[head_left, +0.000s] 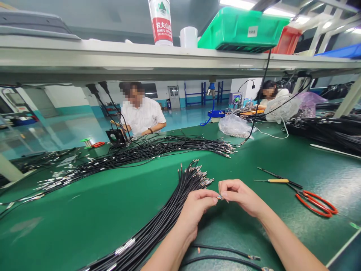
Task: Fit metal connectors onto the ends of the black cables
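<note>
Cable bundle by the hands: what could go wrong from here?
The small metal terminal pinched between the left hand and right hand might slip and get lost among the cables. The black cable bundle could tangle, its terminals catching each other. The red-handled scissors lie close to the right hand, so a reach might knock them.

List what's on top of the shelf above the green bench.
On the shelf stand a white-and-red bottle, a white cup, a green plastic crate, a red crate and a blue crate. The crates' contents cannot be seen, and the shelf's front edge hides anything lying low behind it.
</note>
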### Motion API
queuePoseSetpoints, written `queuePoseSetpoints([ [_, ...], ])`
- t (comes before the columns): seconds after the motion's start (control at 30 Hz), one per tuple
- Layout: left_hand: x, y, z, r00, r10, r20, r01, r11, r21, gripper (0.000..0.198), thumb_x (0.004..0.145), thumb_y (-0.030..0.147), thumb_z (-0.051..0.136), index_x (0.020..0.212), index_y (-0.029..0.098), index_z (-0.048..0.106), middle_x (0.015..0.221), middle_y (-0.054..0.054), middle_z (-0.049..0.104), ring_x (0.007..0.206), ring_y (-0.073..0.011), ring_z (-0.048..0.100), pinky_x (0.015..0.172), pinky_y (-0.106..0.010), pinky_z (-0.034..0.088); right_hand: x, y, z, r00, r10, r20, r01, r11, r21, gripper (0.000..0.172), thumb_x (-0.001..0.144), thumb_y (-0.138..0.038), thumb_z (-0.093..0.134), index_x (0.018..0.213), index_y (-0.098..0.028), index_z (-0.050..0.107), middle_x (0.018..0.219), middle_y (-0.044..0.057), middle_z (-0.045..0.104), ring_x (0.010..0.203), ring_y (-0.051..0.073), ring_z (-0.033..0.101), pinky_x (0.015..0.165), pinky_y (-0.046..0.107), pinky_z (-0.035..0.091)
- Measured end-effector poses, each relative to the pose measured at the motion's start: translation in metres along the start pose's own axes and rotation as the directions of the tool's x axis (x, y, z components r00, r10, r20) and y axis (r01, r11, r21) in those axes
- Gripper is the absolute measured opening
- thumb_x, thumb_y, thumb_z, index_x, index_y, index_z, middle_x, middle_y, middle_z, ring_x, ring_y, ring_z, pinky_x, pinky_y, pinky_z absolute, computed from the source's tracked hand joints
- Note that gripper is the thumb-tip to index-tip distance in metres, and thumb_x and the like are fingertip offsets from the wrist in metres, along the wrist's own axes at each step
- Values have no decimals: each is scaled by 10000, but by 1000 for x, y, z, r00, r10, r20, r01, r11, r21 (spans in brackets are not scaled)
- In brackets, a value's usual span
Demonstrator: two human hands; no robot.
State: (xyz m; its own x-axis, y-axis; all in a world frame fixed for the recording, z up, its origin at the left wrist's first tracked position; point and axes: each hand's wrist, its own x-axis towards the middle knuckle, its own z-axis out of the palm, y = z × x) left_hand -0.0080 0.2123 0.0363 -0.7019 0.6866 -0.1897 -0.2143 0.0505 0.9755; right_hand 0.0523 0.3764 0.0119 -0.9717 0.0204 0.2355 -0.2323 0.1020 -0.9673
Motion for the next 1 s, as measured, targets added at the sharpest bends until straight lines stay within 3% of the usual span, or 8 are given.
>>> queuePoseSetpoints([
  [0.13, -3, 1, 2, 997, 69, -27, -67, 997, 42, 136, 586, 246, 690, 668, 137, 700, 586, 20, 562, 530, -71, 344, 540, -226, 256, -1, -1, 1, 1000, 15, 13, -15, 1000, 11, 262, 752, -313, 606, 568, -169, 487, 570, -33, 438, 572, 114, 375, 553, 252, 279],
  [0.5, 4, -7, -1, 1000, 10, 1, -10, 999, 38, 164, 600, 248, 646, 697, 126, 699, 488, 51, 424, 486, -61, 261, 492, -233, 161, 0, -2, 3, 1000, 29, 4, -29, 999, 35, 268, 731, -321, 619, 554, -164, 493, 548, -34, 458, 560, 112, 386, 545, 253, 275],
  [1.0, 4, -6, -4, 995, 5, 100, -3, 1000, -22, 212, 619, 270, 678, 731, 91, 695, 524, 28, 463, 481, -55, 277, 488, -237, 147, 0, 0, 1, 999, 44, 4, -44, 997, 56, 253, 725, -302, 613, 556, -167, 483, 543, -32, 437, 566, 117, 378, 550, 256, 270],
])
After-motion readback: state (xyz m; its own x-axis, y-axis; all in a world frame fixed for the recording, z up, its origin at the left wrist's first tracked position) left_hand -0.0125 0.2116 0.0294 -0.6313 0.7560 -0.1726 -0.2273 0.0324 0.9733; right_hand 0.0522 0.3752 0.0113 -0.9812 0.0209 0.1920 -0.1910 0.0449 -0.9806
